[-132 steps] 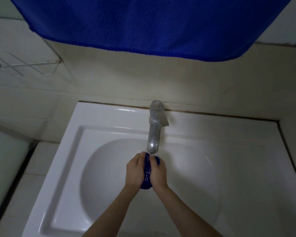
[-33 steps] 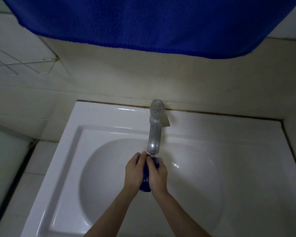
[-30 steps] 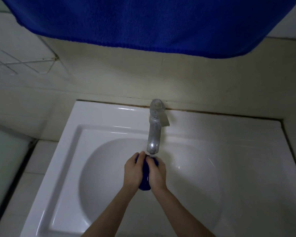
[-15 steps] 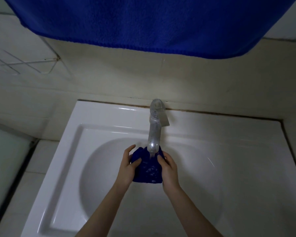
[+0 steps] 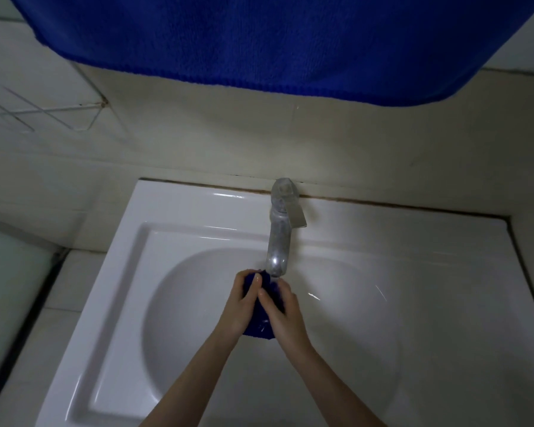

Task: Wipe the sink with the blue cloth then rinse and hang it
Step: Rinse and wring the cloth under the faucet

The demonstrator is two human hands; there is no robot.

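The small blue cloth (image 5: 259, 326) is bunched up between my two hands, over the bowl of the white sink (image 5: 130, 241). My left hand (image 5: 239, 306) and my right hand (image 5: 285, 314) press together around it, fingers curled on the fabric. They sit right under the spout of the metal faucet (image 5: 278, 241). Most of the cloth is hidden by my palms; only its lower edge and a bit at the top show.
A large blue towel (image 5: 259, 41) hangs above, across the top of the view. A white wire rack (image 5: 43, 115) is fixed to the tiled wall at the left. The faucet handle (image 5: 295, 214) points to the right.
Half a second ago the cloth was spread open between my hands under the spout. Now my hands have closed together and squeezed it into a bunch.
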